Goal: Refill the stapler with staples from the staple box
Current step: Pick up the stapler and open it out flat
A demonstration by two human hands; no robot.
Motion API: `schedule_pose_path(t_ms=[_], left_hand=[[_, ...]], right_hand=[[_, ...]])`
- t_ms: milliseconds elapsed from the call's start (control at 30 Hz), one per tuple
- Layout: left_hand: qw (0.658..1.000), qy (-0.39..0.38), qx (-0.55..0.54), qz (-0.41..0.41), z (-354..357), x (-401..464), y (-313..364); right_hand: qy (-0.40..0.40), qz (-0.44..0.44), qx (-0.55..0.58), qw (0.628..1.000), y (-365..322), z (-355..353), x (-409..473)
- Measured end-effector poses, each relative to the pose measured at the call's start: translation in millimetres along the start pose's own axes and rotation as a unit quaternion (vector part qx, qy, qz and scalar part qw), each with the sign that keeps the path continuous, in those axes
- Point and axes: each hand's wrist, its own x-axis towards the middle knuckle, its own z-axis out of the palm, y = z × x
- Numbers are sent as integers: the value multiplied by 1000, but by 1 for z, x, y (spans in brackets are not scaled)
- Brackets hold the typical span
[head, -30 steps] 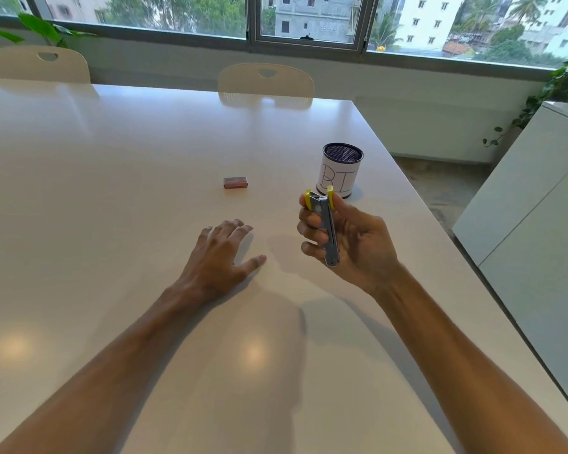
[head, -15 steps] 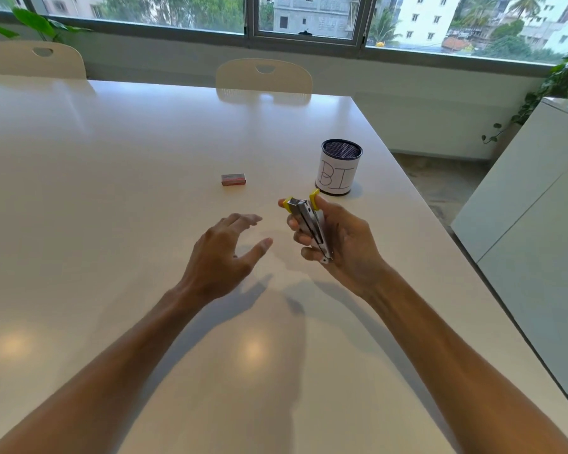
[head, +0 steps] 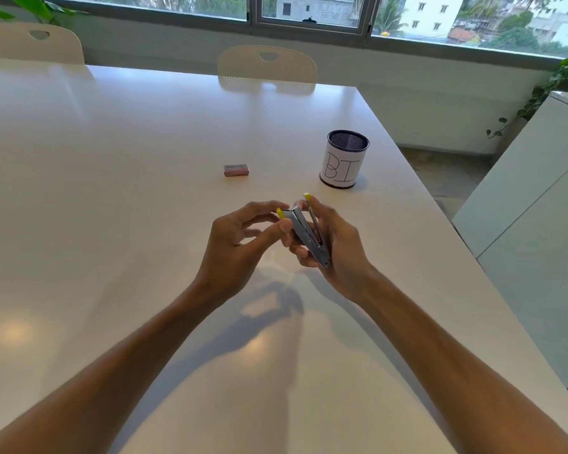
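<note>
Right hand (head: 336, 247) grips the stapler (head: 309, 235), long axis toward upper left; left hand (head: 240, 239) fingers (head: 284, 226) pinch its upper end; staple box (head: 236, 170) lies beyond

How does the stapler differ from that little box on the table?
The stapler is silvery metal with yellow tips, held above the table in both hands and splayed open; the staple box is reddish, lies flat on the table, and nobody touches it. The stapler looks longer. Both are small.

One head camera looks forward and down from above the counter (head: 112, 191), near both forearms, facing the window (head: 309, 11) beyond the counter's far edge.
</note>
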Motion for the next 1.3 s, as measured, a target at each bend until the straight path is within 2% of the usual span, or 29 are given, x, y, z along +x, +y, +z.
schedule_pose_path(t_ms=[233, 367, 500, 733, 900, 1133, 1300], left_hand=[[997, 21, -76, -6, 0, 2, 4], [997, 31, -75, -16, -6, 6, 2], [997, 28, -76, -10, -10, 7, 5], [999, -18, -27, 25, -13, 5, 8], [998, -22, 12, 65, -12, 1, 8], [995, 9, 40, 91, -8, -3, 7], [996, 55, -2, 63, -3, -3, 7]], right_hand=[[15, -76, -142, 987, -2, 3, -1], [4, -139, -231, 963, -10, -1, -3], [21, -162, -299, 940, -15, -6, -4], [34, -196, -478, 856, -25, -16, -7], [23, -213, -541, 814, -25, -13, -10], [61, -251, -534, 805, -19, -11, -9], [114, -225, -430, 867, -25, -21, -6]])
